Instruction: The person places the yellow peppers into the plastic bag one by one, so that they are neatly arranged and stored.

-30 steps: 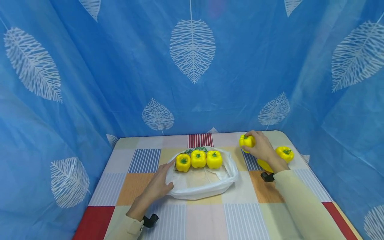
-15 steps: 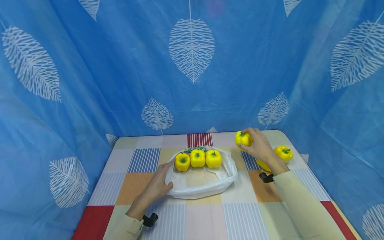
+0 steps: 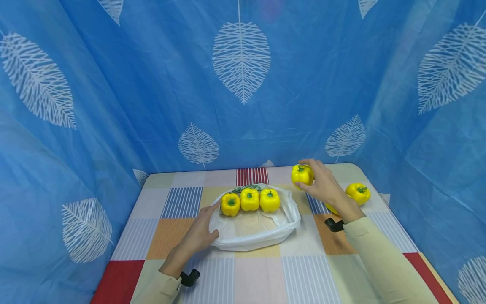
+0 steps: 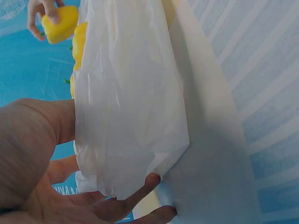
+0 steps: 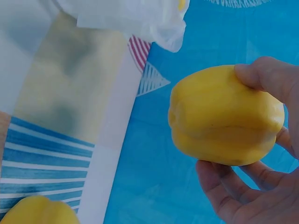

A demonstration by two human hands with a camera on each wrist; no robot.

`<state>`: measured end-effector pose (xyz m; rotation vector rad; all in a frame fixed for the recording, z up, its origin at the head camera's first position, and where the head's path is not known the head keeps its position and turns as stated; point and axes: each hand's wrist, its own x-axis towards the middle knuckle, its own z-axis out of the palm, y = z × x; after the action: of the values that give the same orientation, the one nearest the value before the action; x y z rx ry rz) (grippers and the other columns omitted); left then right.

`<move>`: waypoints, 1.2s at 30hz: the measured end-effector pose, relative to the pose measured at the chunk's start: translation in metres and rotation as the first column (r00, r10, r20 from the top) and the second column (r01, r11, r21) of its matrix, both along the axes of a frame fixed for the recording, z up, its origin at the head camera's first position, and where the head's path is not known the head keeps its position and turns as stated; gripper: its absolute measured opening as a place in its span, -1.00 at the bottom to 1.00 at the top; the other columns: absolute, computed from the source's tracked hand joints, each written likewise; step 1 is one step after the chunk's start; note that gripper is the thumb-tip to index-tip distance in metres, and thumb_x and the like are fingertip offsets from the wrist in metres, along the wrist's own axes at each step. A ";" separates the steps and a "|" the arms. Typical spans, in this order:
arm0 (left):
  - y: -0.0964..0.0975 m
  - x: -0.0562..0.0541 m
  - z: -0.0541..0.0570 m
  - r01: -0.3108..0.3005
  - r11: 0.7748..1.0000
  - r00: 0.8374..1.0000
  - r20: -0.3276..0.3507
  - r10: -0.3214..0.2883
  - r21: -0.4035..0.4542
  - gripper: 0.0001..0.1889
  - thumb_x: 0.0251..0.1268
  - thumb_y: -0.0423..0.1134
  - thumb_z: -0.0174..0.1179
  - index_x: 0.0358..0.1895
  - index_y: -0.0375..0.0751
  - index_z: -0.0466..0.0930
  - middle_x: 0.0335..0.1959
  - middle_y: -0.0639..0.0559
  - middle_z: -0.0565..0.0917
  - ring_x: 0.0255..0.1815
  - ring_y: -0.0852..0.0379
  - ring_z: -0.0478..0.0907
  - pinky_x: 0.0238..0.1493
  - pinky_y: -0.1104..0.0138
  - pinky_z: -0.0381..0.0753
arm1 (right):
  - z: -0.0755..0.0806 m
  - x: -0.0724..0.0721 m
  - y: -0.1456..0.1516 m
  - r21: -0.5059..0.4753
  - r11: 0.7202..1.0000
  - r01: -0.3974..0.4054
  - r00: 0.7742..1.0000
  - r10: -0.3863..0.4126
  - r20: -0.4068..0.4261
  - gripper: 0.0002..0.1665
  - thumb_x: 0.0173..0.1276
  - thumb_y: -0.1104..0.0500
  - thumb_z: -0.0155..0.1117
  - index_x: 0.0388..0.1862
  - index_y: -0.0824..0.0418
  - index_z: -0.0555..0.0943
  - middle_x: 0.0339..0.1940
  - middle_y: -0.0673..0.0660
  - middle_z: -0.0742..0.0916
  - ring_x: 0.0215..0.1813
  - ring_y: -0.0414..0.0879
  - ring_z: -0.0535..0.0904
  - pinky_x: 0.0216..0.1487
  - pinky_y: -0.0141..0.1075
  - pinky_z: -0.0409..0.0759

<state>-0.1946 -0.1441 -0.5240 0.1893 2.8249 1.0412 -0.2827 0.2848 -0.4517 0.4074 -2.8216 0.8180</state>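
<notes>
A white plastic bag (image 3: pixel 250 244) lies spread on the table with its mouth wide. Three yellow bell peppers (image 3: pixel 249 199) sit in a row along its far side. My left hand (image 3: pixel 199 230) holds the bag's left rim; in the left wrist view, the thumb and a finger pass behind the plastic, while other fingers stay outside. My right hand (image 3: pixel 322 181) grips another yellow bell pepper (image 5: pixel 224 116) in the air, right of the bag, thumb on one side and fingers on the other.
Right of the bag, a yellow bell pepper (image 3: pixel 358 193) rests on the table beyond my right wrist. Another yellow pepper (image 3: pixel 331 209) is mostly hidden by that wrist. A patchwork cloth (image 3: pixel 258 278) covers the table. Blue leaf-print curtains (image 3: pixel 243 126) close off the back and sides.
My right hand has lifted the bell pepper slightly and carried it left toward the bag. The left hand and the bag keep their places.
</notes>
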 end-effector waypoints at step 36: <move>-0.001 0.000 0.002 -0.009 1.000 1.000 0.010 0.009 0.012 -0.01 0.40 -0.48 0.46 0.88 -0.12 0.29 0.79 -0.41 0.40 0.72 -0.45 0.53 0.66 -0.38 0.61 | 0.017 0.016 -0.038 0.010 0.989 -0.144 0.988 0.145 -0.049 -0.25 0.53 0.14 0.66 0.54 0.25 0.50 0.45 0.38 0.68 0.29 0.30 0.72 0.35 0.27 0.87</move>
<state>-0.1946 -0.1452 -0.5224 0.1723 2.8136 1.0580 -0.2666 0.2472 -0.4349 0.6307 -2.7756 0.8133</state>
